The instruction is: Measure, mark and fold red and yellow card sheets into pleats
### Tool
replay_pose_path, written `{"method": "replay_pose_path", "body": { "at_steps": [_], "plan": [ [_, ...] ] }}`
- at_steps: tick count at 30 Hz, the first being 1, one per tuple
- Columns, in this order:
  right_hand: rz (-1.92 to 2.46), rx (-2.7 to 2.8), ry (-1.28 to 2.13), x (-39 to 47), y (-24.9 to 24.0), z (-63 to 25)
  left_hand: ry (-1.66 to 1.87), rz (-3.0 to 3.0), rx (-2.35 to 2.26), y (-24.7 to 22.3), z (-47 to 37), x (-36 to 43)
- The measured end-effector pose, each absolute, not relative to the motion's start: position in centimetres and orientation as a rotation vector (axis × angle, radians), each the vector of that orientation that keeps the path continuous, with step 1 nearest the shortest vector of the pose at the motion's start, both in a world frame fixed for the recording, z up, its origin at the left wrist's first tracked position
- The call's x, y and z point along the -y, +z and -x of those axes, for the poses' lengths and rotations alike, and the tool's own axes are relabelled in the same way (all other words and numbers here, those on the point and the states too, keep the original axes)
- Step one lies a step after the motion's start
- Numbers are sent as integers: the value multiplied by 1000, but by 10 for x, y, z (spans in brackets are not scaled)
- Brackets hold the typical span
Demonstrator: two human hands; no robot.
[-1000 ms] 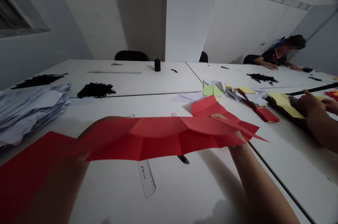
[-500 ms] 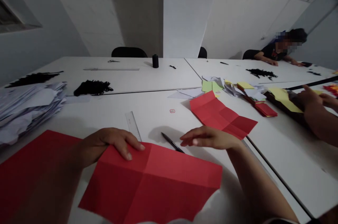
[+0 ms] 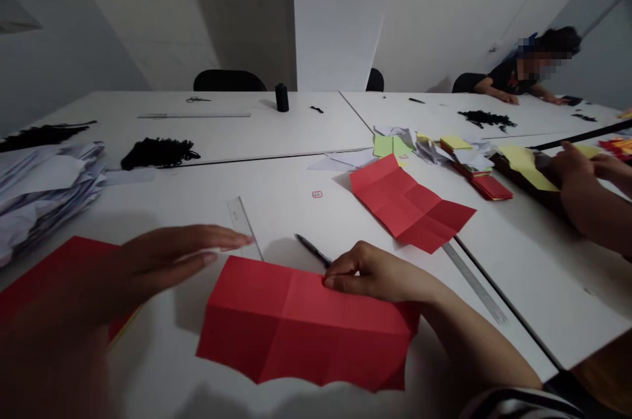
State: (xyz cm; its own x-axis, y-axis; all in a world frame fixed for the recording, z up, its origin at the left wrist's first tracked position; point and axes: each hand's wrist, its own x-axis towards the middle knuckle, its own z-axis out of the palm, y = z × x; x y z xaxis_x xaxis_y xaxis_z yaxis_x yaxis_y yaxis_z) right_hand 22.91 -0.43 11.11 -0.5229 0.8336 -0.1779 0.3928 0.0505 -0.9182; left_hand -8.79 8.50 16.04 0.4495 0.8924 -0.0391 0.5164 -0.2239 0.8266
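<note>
A creased red sheet of paper [image 3: 306,333] with a scalloped lower edge is held up off the table. My right hand [image 3: 375,271] pinches its top edge, right of the middle. To the left, my left hand [image 3: 172,261] hovers with fingers stretched out, apart from the sheet. A black pen [image 3: 312,249] lies just beyond the sheet. Behind my left fingertips is a clear ruler [image 3: 243,221]. Another folded and opened red sheet [image 3: 409,201] rests past my right hand. More red paper [image 3: 74,254] sits under and beside my left forearm.
A pile of white papers [image 3: 49,188] stands at the left. Black cord bundles [image 3: 160,153] and a black thread spool [image 3: 282,97] lie farther back. A metal ruler [image 3: 476,284] is at the right. A co-worker's hands [image 3: 577,165] handle yellow paper; another person [image 3: 518,80] leans on the far table.
My left hand has let go of the red sheet and moved left. My right hand has come down and taken hold of its top edge. The sheet has shifted to the right.
</note>
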Motion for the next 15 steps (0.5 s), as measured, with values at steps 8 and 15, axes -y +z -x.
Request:
{"method": "replay_pose_path", "body": {
  "at_steps": [8, 15],
  "plan": [
    [1195, 2031, 1389, 11, 103, -213, 396, -2336, -1020, 142, 38, -55],
    [1243, 2121, 1210, 15, 102, -203, 244, -2465, -752, 123, -1, -32]
  ]
}}
